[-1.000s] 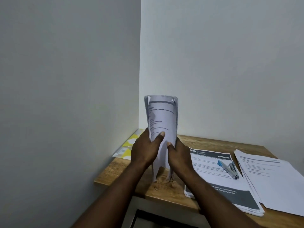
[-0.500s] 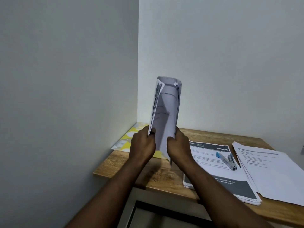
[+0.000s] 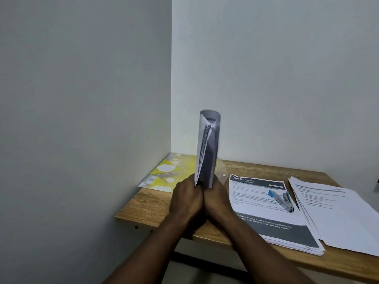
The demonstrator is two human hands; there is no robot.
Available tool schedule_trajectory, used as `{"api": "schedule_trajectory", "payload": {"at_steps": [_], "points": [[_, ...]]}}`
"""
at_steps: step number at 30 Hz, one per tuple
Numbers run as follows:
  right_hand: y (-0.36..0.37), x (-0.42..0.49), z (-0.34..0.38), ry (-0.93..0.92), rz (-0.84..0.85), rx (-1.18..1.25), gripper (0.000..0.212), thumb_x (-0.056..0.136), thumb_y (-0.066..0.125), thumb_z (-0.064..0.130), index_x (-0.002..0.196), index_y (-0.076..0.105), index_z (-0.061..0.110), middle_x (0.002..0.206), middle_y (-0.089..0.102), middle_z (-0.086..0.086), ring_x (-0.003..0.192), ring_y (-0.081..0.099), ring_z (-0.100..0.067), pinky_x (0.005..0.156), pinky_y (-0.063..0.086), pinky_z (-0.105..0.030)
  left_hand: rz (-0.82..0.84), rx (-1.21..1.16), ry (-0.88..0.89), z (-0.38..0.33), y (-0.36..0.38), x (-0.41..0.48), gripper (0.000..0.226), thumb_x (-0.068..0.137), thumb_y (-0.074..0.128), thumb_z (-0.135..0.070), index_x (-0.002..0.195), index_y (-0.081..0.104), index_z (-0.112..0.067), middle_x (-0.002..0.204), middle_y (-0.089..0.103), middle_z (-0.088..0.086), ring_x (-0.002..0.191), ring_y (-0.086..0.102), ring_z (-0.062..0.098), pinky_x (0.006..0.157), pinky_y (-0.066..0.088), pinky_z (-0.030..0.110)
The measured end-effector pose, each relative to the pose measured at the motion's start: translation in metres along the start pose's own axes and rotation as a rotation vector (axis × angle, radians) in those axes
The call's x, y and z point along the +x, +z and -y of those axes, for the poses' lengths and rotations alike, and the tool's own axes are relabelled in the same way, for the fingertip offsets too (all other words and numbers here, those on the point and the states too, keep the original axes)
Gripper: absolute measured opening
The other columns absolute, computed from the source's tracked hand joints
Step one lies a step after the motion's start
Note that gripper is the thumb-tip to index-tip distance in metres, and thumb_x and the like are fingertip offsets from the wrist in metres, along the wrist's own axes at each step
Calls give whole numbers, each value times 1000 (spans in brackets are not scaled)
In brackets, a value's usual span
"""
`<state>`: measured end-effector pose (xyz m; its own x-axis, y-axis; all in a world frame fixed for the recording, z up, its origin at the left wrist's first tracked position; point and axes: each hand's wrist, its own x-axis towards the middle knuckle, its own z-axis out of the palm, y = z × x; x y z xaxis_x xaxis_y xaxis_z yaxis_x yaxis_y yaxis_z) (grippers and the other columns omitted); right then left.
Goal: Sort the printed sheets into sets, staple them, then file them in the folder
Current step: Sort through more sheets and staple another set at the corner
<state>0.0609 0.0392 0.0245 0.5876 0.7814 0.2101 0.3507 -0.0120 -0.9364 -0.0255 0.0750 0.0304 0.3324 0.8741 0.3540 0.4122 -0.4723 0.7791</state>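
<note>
Two-handed grip on the set [image 3: 208,148], low at its bottom edge: left hand [image 3: 185,198] and right hand [image 3: 218,198] side by side, touching, backs to the camera. On both, fingers [image 3: 191,184] curled round the sheets and pinching them; tips hidden behind the paper. Stands upright out of the fists, long axis vertical, curled into a loose tube with the open end up. Bottom edge hidden, so cannot tell whether touching the worktop [image 3: 147,203]. Looks like squaring the edges before stapling.

Rises straight above the fingers, over the near left part of the worktop, in front of the yellow folder [image 3: 170,173] lying flat in the corner. Stapler [image 3: 281,198] off to the right, resting on a printed stack [image 3: 264,218], nearer the right hand than the left; second stack [image 3: 338,214] just right of that. Forearms reaching in from below, converging at the wrists.

Probably calls next for laying the set flat and freeing the right hand for the stapler. Nothing filed yet, judging by the shut folder.
</note>
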Motion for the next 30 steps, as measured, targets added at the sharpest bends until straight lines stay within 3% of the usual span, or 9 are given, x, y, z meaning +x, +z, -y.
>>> {"api": "schedule_trajectory", "payload": {"at_steps": [5,9,11,13,15,18,20,24,30], "points": [[-2,4,-3,57,58,62,36,95,54,36,130,64,34,104,77,4,95,74,-20,86,63,-44,11,-9,-31,-3,0,5,31,108,47,-32,116,72,-16,110,75,10,97,67,30,79,52,37],[-29,22,14,97,69,96,28,94,55,2,117,67,14,98,75,-9,84,71,-25,68,54,-30,0,-96,2,-8,-16,17,41,106,50,-46,115,73,-14,111,75,10,99,68,31,83,54,39],[-50,33,21,129,92,178,20,95,61,2,113,67,7,102,76,-15,89,73,-34,80,58,-43,26,-238,-40,-10,-26,26,45,99,55,-52,113,73,-14,112,75,10,98,71,30,88,59,47],[-70,40,23,190,155,249,16,101,65,18,112,69,8,106,79,-16,97,75,-37,88,57,-48,96,-397,-152,-8,-34,39,37,100,63,-44,116,72,-13,111,78,9,96,75,30,87,62,51],[-84,47,17,252,196,226,29,103,66,31,118,71,7,109,80,-15,103,76,-37,96,55,-49,192,-429,-232,-4,-37,46,25,103,65,-36,115,72,-15,104,80,5,91,77,29,80,63,45],[-92,48,8,268,220,214,32,104,65,31,121,71,5,109,81,-11,104,77,-35,102,56,-56,292,-420,-245,1,-31,48,18,104,64,-35,108,73,-19,98,81,1,87,78,25,70,59,35],[-95,49,3,250,208,227,29,104,65,27,121,71,5,111,80,-11,106,76,-35,103,55,-57,294,-483,-269,3,-23,47,22,103,65,-33,113,73,-16,102,81,4,91,79,27,76,62,39],[-105,55,-3,210,159,382,31,102,66,15,129,68,1,114,79,-14,104,77,-33,93,61,-48,374,-704,-345,9,-12,50,29,99,66,-22,124,72,-8,117,79,10,109,75,35,106,54,54],[-138,60,-11,366,313,443,31,104,59,14,129,67,-3,126,74,-21,120,69,-41,104,54,-54,511,-813,-383,7,-12,53,30,100,64,-18,127,70,-6,121,77,15,110,74,36,104,54,48]]}}
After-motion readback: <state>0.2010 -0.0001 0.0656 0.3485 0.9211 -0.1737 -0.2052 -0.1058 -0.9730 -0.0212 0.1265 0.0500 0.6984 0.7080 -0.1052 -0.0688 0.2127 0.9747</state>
